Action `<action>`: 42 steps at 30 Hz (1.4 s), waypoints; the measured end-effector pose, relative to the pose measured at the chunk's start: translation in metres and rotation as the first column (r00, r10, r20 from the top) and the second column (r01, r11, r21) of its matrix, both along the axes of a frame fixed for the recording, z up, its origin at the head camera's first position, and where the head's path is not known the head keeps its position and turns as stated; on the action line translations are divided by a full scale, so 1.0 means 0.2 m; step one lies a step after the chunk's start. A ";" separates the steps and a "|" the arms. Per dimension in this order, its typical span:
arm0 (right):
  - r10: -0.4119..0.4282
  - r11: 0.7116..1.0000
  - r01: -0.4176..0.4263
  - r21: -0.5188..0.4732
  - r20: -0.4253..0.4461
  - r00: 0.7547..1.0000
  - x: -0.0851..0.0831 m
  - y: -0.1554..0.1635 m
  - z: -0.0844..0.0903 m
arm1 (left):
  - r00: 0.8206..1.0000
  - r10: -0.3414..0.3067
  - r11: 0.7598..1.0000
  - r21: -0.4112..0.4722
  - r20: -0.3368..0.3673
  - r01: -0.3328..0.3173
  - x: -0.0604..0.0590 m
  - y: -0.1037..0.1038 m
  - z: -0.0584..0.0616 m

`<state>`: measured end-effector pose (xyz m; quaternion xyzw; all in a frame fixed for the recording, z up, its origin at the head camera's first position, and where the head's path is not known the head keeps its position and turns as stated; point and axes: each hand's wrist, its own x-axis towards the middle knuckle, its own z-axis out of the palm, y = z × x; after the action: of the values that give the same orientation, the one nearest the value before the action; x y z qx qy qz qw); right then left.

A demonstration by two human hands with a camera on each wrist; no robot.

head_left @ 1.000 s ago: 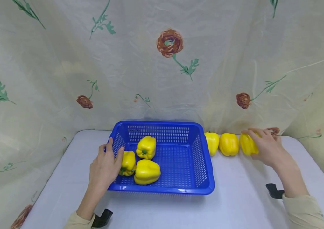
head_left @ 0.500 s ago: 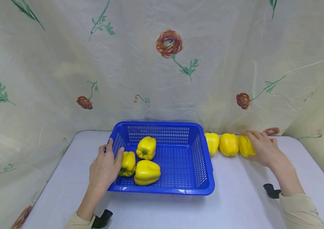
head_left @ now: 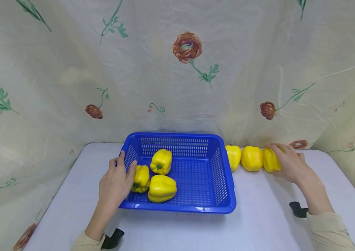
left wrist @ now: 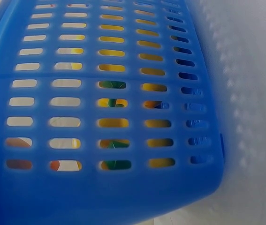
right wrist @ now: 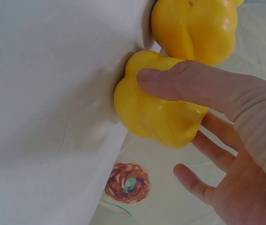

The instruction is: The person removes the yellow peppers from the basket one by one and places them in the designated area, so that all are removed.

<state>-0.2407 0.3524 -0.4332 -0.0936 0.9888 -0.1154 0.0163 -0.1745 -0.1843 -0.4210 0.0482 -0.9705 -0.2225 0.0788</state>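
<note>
Two plump yellow peppers [head_left: 251, 159] are standing right of my left hand [head_left: 113, 183], which is gripping a blue plastic basket [head_left: 177, 208]. My right hand [head_left: 292, 164] is holding a third pepper [head_left: 270, 160], now nearer them.

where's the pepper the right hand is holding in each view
Head: pepper at the row's right end, partly behind the right hand.
Left wrist: not in it.
Right wrist: pepper near centre, partly behind the hand.
Shared landmark, head and right wrist: brown flower nearest the pepper.
</note>
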 end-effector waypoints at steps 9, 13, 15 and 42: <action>0.005 1.000 -0.005 -0.012 -0.004 1.000 0.01 0.01 0.00 | 1.000 -0.005 1.000 -0.004 -0.004 0.005 0.01 0.01 0.01; 0.008 1.000 -0.008 -0.025 -0.008 1.000 0.01 0.02 -0.01 | 1.000 -0.008 1.000 -0.002 0.001 0.008 0.01 0.00 0.02; 0.011 1.000 -0.011 -0.024 -0.015 1.000 0.01 0.02 -0.01 | 1.000 -0.007 1.000 -0.001 0.004 0.007 0.01 0.00 0.01; 0.060 0.998 -0.060 0.000 -0.088 0.994 0.08 -0.19 0.19 | 1.000 -0.006 1.000 -0.006 0.002 0.006 0.01 0.00 0.02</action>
<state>-0.2250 0.3139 -0.3954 -0.1281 0.9851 -0.1120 -0.0242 -0.1726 -0.1835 -0.4177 0.0453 -0.9714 -0.2200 0.0774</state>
